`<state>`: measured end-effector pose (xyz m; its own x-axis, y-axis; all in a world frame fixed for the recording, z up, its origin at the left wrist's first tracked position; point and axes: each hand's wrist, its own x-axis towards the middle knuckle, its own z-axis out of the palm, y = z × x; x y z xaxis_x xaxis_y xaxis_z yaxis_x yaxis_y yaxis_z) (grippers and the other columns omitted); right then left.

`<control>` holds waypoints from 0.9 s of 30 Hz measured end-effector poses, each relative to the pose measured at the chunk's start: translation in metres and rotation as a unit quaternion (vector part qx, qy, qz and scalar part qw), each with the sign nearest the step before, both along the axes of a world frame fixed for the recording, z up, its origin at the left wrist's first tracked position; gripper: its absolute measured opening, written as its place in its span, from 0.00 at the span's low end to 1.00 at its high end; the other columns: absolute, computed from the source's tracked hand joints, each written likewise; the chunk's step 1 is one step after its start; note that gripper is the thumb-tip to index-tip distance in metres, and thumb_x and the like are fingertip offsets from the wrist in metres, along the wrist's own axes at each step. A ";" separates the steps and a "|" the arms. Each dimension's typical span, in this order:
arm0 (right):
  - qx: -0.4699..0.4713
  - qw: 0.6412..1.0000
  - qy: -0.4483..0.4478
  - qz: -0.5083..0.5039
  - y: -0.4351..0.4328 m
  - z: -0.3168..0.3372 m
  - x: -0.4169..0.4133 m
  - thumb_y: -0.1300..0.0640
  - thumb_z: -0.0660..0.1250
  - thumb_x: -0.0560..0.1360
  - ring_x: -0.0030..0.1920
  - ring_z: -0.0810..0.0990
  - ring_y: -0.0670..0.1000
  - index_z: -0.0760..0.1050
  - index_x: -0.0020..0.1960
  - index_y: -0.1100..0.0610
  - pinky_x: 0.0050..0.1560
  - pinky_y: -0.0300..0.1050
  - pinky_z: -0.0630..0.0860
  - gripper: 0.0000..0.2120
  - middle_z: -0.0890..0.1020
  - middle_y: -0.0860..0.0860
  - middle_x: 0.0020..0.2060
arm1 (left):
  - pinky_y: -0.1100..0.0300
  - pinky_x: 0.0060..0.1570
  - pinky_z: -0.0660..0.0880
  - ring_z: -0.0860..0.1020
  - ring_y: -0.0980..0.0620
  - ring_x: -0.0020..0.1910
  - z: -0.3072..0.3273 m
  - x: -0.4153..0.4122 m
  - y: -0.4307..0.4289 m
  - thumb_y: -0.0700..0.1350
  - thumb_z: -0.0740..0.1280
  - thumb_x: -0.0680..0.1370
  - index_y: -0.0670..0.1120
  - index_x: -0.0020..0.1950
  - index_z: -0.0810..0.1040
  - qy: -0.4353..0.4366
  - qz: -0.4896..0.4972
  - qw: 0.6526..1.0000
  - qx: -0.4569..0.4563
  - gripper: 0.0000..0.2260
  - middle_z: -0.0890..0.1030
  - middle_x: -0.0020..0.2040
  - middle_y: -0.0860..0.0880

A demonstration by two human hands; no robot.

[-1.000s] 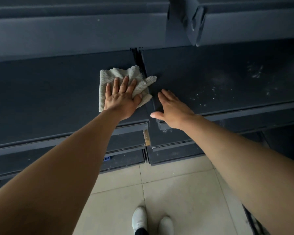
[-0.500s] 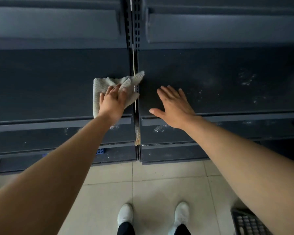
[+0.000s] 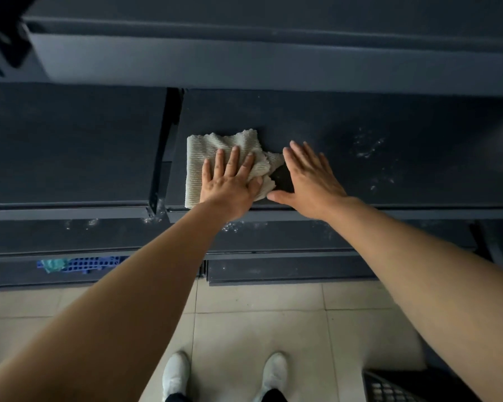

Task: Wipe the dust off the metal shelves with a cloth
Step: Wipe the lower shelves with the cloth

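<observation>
The cloth [image 3: 215, 149] lies on the near left part of the right-hand shelf [image 3: 360, 117], just right of the gap [image 3: 166, 152] between the two shelf panels. The left hand [image 3: 230, 181] presses it flat, fingers straight and a little spread. The right hand [image 3: 311, 184] rests flat on bare metal just beside the cloth, fingers straight and slightly fanned, holding nothing. The cloth looks soft, light and ribbed, and its right edge is bunched. It is probably best held under a flat palm at its middle so it slides without rolling up. Pale dust marks [image 3: 366, 146] sit further right.
</observation>
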<state>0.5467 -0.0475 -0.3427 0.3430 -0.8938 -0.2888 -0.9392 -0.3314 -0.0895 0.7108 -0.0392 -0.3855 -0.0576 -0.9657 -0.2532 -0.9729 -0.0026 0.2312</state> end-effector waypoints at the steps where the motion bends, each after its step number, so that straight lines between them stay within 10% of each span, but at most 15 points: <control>1: 0.003 1.000 -0.004 0.000 -0.002 0.000 -0.004 0.35 0.58 0.76 0.77 0.37 0.55 0.38 0.78 0.59 0.75 0.55 0.40 0.45 0.39 0.55 0.78 | 0.47 0.71 0.33 0.34 0.48 0.74 0.000 -0.006 -0.002 0.61 0.43 0.79 0.57 0.74 0.39 -0.003 -0.004 1.000 0.000 0.26 0.37 0.76 0.52; 18: 0.058 0.998 -0.034 0.003 -0.016 -0.008 -0.016 0.37 0.64 0.74 0.76 0.33 0.56 0.33 0.77 0.56 0.74 0.57 0.37 0.50 0.34 0.53 0.76 | 0.43 0.70 0.35 0.36 0.47 0.74 -0.001 0.038 -0.001 0.65 0.43 0.77 0.59 0.74 0.40 -0.046 0.104 0.993 0.018 0.28 0.38 0.76 0.53; 27: 0.049 0.999 -0.013 -0.005 -0.013 -0.007 -0.015 0.36 0.62 0.75 0.76 0.32 0.55 0.32 0.77 0.56 0.74 0.56 0.37 0.49 0.35 0.53 0.77 | 0.45 0.71 0.34 0.34 0.46 0.73 0.001 -0.008 -0.013 0.65 0.44 0.77 0.58 0.74 0.38 -0.024 0.007 1.000 0.011 0.29 0.36 0.76 0.53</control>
